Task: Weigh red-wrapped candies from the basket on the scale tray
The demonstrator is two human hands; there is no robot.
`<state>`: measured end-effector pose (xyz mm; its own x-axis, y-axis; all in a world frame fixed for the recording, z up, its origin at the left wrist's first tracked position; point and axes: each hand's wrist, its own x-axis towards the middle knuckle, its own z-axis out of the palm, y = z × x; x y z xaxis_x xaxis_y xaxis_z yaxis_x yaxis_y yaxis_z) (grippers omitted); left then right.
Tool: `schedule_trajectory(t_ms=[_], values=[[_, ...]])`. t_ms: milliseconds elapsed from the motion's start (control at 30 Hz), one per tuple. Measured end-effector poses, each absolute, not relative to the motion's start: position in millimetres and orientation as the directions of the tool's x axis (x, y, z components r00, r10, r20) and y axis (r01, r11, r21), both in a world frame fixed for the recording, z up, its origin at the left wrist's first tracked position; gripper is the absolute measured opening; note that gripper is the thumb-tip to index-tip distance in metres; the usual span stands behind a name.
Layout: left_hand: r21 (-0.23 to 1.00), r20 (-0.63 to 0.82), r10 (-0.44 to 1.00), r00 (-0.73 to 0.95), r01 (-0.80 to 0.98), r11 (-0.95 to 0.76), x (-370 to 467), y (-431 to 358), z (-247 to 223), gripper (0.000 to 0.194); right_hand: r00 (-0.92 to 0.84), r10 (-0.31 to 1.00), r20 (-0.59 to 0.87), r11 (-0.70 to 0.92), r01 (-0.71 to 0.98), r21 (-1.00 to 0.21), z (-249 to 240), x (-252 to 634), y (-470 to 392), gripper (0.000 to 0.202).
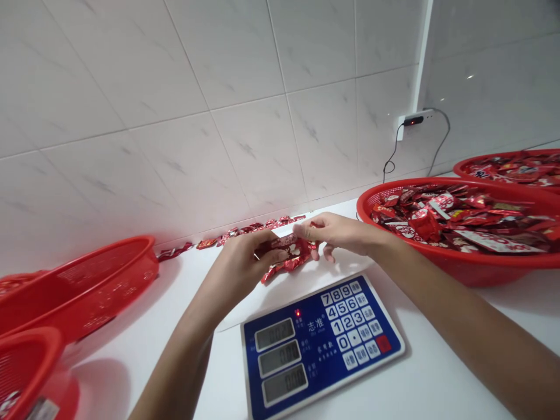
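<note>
Above the white pan [245,306] of a digital scale [312,370], both my hands are close together. My left hand [245,256] is closed round red wrapped candies [292,249], thumb on top of the wrappers. From the right, my right hand [341,232] pinches the far end of the same candies, its lower fingers partly curled. More red wrappers [275,271] show just under my hands; whether they rest on the pan or are held, I cannot tell. The scale's blue keypad panel faces me, with a red light lit.
Red baskets [476,262] heaped with wrapped candies stand at the right. More red baskets [149,256] are on the left, one holding few visible packets. A row of loose candies [231,233] lies along the tiled wall. A power strip [413,121] with cables hangs at the right.
</note>
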<state>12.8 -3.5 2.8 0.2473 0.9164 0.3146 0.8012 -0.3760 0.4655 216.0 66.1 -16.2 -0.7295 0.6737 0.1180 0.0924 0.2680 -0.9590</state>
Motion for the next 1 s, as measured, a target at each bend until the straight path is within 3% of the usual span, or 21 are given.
schedule_trajectory(t_ms=[100, 233, 433, 533, 600, 700, 767, 833, 900, 1000], values=[[0.583, 0.259, 0.922, 0.287, 0.715, -0.387, 12.5, -2.7, 2.1, 0.02, -0.742, 0.636, 0.213, 0.374, 0.055, -0.926, -18.5, 211.5, 63.8, 0.038], [0.723, 0.214, 0.926, 0.31, 0.587, -0.364, 9.3, -0.4, 0.1, 0.021, -0.723, 0.629, 0.285, 0.393, -0.02, -0.919, -21.2, 207.3, 64.0, 0.035], [0.664, 0.275, 0.913, 0.302, 0.627, -0.408, 9.9, 0.0, -1.9, 0.02, -0.756, 0.584, 0.296, 0.342, -0.101, -0.934, -25.5, 208.5, 69.2, 0.036], [0.628, 0.341, 0.899, 0.277, 0.645, -0.437, 12.7, -0.7, -2.5, 0.014, -0.718, 0.637, 0.282, 0.338, -0.069, -0.939, -23.6, 208.0, 67.0, 0.042], [0.502, 0.516, 0.833, 0.2, 0.717, -0.483, 15.0, -1.6, -3.7, 0.008, -0.669, 0.708, 0.226, 0.302, -0.002, -0.953, -21.4, 208.6, 65.2, 0.05], [0.102, 0.836, 0.503, 0.22, 0.838, -0.536, 17.7, -3.1, -6.6, 0.009, -0.675, 0.731, 0.105, 0.178, 0.04, -0.983, -17.9, 212.0, 63.9, 0.066], [-0.125, 0.868, 0.339, 0.363, 0.821, -0.558, 18.5, -3.5, -8.0, 0.014, -0.733, 0.674, 0.091, 0.133, 0.0, -0.991, -15.6, 215.0, 63.5, 0.063], [-0.176, 0.826, 0.345, 0.445, 0.786, -0.592, 18.4, -2.9, -8.1, 0.019, -0.756, 0.642, 0.13, 0.174, -0.022, -0.985, -13.2, 217.2, 63.2, 0.051], [-0.016, 0.82, 0.456, 0.347, 0.81, -0.587, 17.3, -1.5, -7.1, 0.024, -0.733, 0.662, 0.155, 0.274, 0.044, -0.961, -11.0, 218.5, 63.0, 0.041], [0.482, 0.671, 0.738, 0.063, 0.72, -0.499, 14.3, 1.5, -5.0, 0.022, -0.695, 0.703, 0.149, 0.362, 0.169, -0.917, -10.2, 218.9, 63.9, 0.032]])
